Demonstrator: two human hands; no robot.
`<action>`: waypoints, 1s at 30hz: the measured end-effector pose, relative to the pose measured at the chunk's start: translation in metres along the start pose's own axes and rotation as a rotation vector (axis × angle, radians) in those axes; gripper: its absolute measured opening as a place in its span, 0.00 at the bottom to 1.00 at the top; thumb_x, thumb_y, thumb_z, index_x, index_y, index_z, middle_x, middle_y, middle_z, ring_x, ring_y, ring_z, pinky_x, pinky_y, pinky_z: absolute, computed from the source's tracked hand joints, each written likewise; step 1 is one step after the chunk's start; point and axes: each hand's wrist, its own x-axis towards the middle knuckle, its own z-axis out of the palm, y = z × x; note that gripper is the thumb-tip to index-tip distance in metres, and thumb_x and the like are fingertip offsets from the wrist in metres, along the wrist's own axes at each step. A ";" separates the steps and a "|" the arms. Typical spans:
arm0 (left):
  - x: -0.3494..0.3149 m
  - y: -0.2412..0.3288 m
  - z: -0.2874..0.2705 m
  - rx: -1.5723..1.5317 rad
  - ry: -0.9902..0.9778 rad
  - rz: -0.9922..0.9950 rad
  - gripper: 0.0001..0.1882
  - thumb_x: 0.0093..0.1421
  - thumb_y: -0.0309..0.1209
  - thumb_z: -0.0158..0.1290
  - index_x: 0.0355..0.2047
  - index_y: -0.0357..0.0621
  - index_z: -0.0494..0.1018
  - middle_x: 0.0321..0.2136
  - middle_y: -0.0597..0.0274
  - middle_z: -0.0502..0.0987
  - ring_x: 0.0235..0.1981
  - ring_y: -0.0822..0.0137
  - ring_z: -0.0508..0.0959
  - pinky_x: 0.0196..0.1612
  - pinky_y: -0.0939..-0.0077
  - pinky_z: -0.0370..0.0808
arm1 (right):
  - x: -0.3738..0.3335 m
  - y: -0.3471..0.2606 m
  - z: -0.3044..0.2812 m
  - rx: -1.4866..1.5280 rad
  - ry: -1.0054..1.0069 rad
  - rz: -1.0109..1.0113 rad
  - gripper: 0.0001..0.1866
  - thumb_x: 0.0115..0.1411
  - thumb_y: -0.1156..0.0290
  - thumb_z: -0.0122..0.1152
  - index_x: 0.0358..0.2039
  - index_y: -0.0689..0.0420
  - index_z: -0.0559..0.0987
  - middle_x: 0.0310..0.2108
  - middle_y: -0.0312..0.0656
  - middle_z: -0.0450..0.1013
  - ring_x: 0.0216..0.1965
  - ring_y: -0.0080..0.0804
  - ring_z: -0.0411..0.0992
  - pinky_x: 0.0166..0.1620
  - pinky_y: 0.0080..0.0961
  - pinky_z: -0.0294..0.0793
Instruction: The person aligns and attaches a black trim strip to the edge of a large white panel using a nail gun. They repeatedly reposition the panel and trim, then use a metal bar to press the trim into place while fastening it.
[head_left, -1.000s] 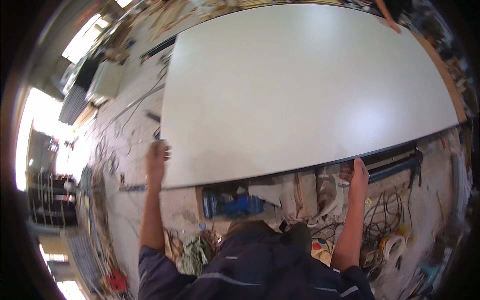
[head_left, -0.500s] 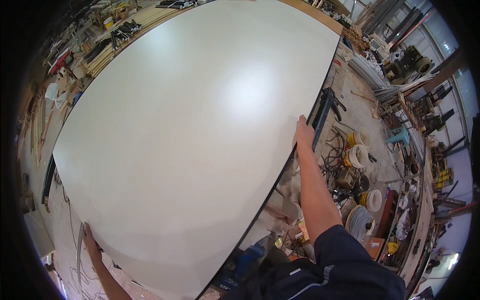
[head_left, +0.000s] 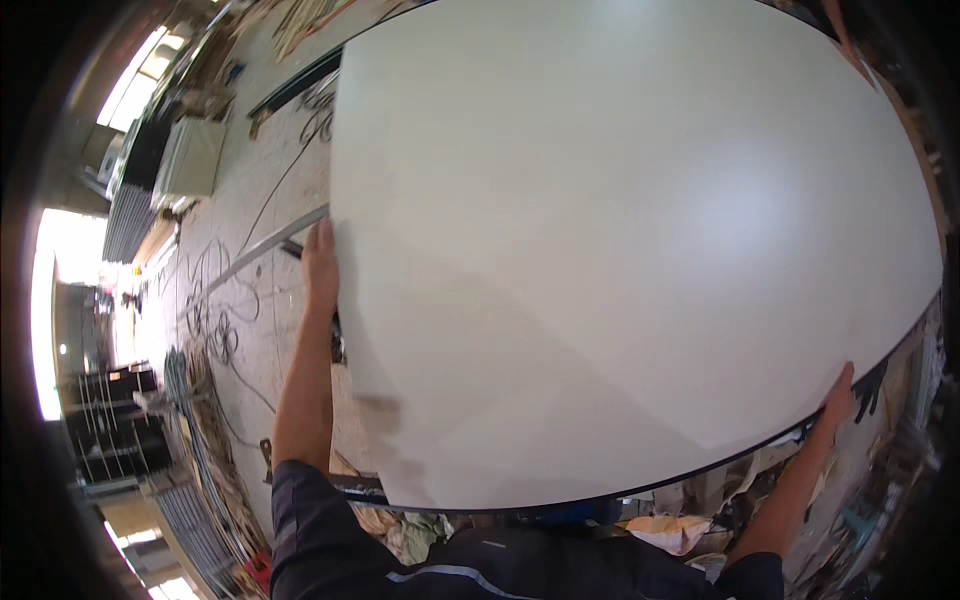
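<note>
A broad white panel (head_left: 560, 250), smooth and glossy, with a dark lower rim, fills most of the view before the wearer; clock positions are read from the panel's centre. The left hand (head_left: 320, 268) lies at 9 o'clock, its visible fingers (head_left: 326, 236) extended close together along the panel's side edge, so that the panel lies directly to their 3 o'clock side; whether they are clamped on it cannot be told. The right hand (head_left: 838, 402) is at 4 o'clock on the lower rim, one digit showing over the white face and the panel extending toward 10 o'clock from it; its other fingers are hidden, and their closure cannot be determined. Another person's arm (head_left: 846, 42) reaches the far edge between 1 and 2 o'clock. A dark bar (head_left: 297, 82) projects past the panel at 10 o'clock, and a grey strip (head_left: 262, 245) runs outward over the floor (head_left: 285, 190) beside the left hand, near loops of cable (head_left: 224, 338). At 7 o'clock a green cloth (head_left: 427, 536) shows below the rim.
</note>
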 end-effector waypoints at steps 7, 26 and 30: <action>-0.054 0.090 -0.036 0.362 0.033 0.155 0.22 0.68 0.40 0.53 0.52 0.34 0.75 0.47 0.39 0.76 0.48 0.43 0.77 0.53 0.52 0.72 | 0.006 -0.009 -0.005 0.024 -0.136 -0.002 0.47 0.55 0.33 0.63 0.45 0.77 0.80 0.46 0.52 0.80 0.45 0.45 0.77 0.53 0.36 0.73; 0.110 -0.040 -0.008 0.648 -0.034 -0.172 0.49 0.65 0.70 0.37 0.50 0.26 0.75 0.45 0.30 0.79 0.47 0.38 0.79 0.51 0.44 0.73 | -0.005 -0.066 -0.015 0.215 0.057 0.005 0.32 0.71 0.51 0.44 0.47 0.74 0.78 0.39 0.58 0.78 0.39 0.52 0.76 0.47 0.46 0.71; 0.083 0.027 0.002 0.712 -0.051 -0.271 0.52 0.64 0.73 0.33 0.52 0.28 0.75 0.48 0.34 0.79 0.50 0.40 0.79 0.54 0.46 0.73 | 0.017 -0.031 0.002 0.319 0.165 -0.048 0.29 0.71 0.53 0.46 0.42 0.73 0.79 0.33 0.56 0.77 0.37 0.51 0.76 0.45 0.46 0.70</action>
